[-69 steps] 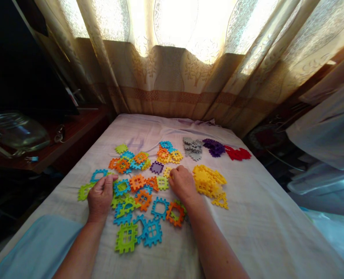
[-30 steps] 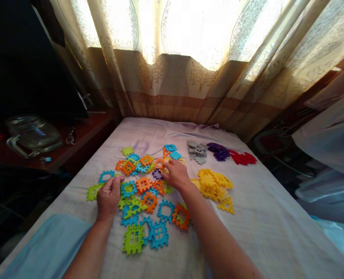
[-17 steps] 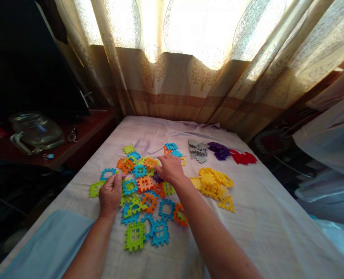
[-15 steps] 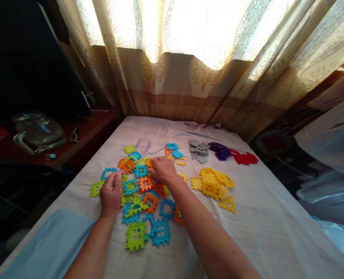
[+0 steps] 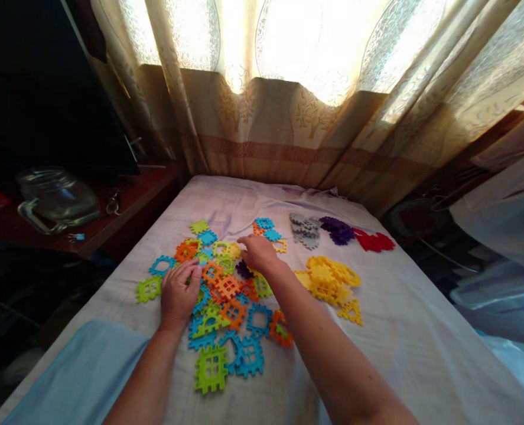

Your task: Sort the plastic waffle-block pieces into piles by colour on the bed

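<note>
A heap of interlocking plastic tiles in orange, blue and green (image 5: pixel 233 313) spreads over the sheet in front of me. My left hand (image 5: pixel 182 293) rests on the heap's left side, fingers stretched out and close to flat, on top of orange and blue tiles. At the heap's far side, my right hand (image 5: pixel 259 254) has its fingertips and thumb at the edge of a yellow tile (image 5: pixel 234 251), apparently pinching it. A dark purple tile (image 5: pixel 244 270) lies just below that hand. Orange window tiles (image 5: pixel 227 287) overlap between my two hands.
Sorted piles stand to the right: yellow tiles (image 5: pixel 328 282), grey tiles (image 5: pixel 305 229), purple tiles (image 5: pixel 337 230) and red tiles (image 5: pixel 373 240). A glass jug (image 5: pixel 60 200) is on the wooden cabinet (image 5: pixel 129 215) at left. A curtain (image 5: pixel 270 124) hangs behind the bed.
My left hand has moved right onto the heap and its fingers have straightened. My right hand has shifted slightly right. Orange tiles between them have moved, and yellow and purple tiles now show.
</note>
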`<state>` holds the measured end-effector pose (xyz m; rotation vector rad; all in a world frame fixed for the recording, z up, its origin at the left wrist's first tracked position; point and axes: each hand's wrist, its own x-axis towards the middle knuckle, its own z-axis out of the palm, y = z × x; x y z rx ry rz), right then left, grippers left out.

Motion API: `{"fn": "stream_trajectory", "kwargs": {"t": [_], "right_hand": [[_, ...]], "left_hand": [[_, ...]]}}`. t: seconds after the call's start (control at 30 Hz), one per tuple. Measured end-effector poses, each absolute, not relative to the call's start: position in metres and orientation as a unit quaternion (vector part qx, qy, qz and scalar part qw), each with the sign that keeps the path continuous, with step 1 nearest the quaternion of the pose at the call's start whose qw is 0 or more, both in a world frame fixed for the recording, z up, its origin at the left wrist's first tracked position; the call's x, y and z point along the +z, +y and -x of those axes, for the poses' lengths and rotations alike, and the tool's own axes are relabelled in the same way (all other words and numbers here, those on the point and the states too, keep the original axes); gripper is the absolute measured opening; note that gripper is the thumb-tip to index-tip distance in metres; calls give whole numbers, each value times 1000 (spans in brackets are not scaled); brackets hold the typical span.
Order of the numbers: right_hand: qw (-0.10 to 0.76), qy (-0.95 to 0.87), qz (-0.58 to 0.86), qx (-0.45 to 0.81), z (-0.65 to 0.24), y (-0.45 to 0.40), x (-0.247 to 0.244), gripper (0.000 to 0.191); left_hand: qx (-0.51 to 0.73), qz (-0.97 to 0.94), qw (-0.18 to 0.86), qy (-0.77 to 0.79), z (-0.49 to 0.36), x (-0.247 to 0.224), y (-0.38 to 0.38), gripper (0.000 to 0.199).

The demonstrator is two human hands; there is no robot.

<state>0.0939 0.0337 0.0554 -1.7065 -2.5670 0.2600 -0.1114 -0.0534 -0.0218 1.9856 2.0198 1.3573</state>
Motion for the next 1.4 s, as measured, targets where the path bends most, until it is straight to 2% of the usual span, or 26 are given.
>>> {"fn": "stream_trajectory", "kwargs": {"t": [0.17, 0.3, 0.4, 0.5, 0.67, 0.8, 0.9, 1.03, 1.2, 1.4], "right_hand": [[-55, -855, 510, 81, -81, 55, 54, 53], [-44, -852, 518, 59, -77, 54, 61, 55], [-34, -825, 562, 42, -86, 40, 70, 42], [-8, -768, 639, 44, -119, 17, 79, 35], [84, -659, 747, 32, -220, -22, 73, 51], [65, -584, 809, 28, -287, -38, 54, 53], [45, -571, 819, 40, -303, -39, 51, 54], [59, -576, 814, 38, -290, -39, 63, 58], [127, -679, 722, 41, -239, -32, 65, 33], [91, -727, 676, 77, -187, -7, 42, 36]], "left_hand": [[442, -627, 12, 641, 112, -19, -53, 35], [444, -626, 15, 641, 113, -19, -53, 34], [450, -629, 14, 634, 114, -19, -53, 33], [452, -632, 14, 630, 114, -19, -53, 33], [446, -628, 20, 637, 114, -17, -52, 36], [441, -626, 26, 643, 114, -16, -51, 37], [443, -622, 28, 644, 114, -16, -51, 37], [448, -623, 30, 641, 115, -16, -51, 36], [443, -628, 31, 640, 116, -17, -51, 36], [447, -631, 24, 633, 116, -18, -51, 34]]}}
